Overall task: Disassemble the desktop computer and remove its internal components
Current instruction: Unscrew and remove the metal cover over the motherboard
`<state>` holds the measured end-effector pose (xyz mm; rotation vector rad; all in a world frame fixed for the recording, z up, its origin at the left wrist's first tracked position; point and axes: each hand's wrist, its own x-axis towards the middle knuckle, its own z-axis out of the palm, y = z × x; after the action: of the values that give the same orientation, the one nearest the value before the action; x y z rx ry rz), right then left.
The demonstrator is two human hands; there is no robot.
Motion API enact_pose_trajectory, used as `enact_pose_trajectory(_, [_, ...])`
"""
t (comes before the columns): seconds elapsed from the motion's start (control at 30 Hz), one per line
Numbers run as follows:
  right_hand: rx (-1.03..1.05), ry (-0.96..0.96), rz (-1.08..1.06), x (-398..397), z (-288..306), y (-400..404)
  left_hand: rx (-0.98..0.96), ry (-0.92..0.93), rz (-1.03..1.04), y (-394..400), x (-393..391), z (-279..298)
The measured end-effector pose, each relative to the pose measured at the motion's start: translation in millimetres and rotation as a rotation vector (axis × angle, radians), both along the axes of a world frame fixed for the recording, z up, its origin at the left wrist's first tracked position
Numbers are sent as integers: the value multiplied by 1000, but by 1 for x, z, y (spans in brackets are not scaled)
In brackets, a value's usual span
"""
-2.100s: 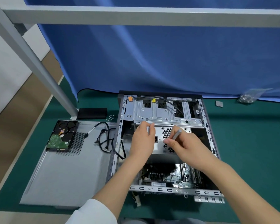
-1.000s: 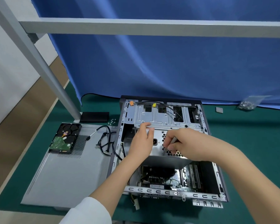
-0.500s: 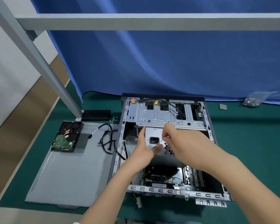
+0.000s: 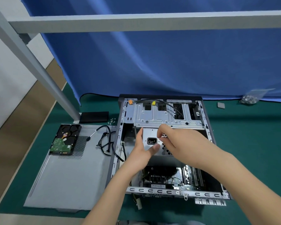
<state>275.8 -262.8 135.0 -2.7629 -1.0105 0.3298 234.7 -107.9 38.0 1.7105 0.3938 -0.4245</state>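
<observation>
- Gripping the power supply (image 4: pixel 152 148) inside the open computer case (image 4: pixel 208 132), the left hand (image 4: pixel 142 151) wraps its left edge.
- Right hand (image 4: pixel 177 142) pinches the unit's top edge, fingers curled.
- Removed hard drive (image 4: pixel 64 139) lies left of both hands.

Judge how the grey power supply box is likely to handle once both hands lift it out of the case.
The power supply is a rigid sheet-metal box, so probably stiff and fairly heavy. Its smooth walls may slip. Both the left hand and the right hand grip it.
</observation>
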Motion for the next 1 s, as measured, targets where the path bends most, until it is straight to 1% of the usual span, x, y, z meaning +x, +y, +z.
enact_pose_trajectory(0.1, [23, 79, -1, 0, 1, -2, -1, -13, 16, -2, 0, 0])
enact_pose_trajectory(0.23, [-21, 220, -46, 5, 7, 0, 62, -65, 73, -10, -2, 0])
enact_pose_trajectory(0.3, [-37, 220, -28, 4, 7, 2, 95, -112, 111, -15, -5, -2])
enact_pose_trajectory(0.37, [-29, 151, -16, 1, 7, 6, 107, -159, 145, -18, -8, -3])
enact_pose_trajectory(0.43, [-36, 31, -44, -1, 6, 10, 140, -299, 171, -19, -11, -7])
enact_pose_trajectory(0.5, [-68, -76, -62, -1, 3, 11, 251, -522, 168, -19, -13, -8])
enact_pose_trajectory(0.6, [-33, -104, -24, -2, 1, 10, 411, -803, 50, -10, -12, -9])
enact_pose_trajectory(0.67, [-13, -62, -5, -3, 0, 9, 476, -923, -94, -5, -13, -10])
enact_pose_trajectory(0.77, [46, 57, -57, -2, 1, 8, 462, -917, -213, 0, -16, -10])
enact_pose_trajectory(0.83, [64, 50, -82, -2, 1, 6, 434, -913, -239, 1, -18, -13])
enact_pose_trajectory(0.9, [42, 5, -100, -1, 2, 5, 432, -927, -218, -2, -17, -16])
enact_pose_trajectory(1.0, [17, -29, -99, -2, 1, 4, 417, -925, -119, -8, -15, -18])
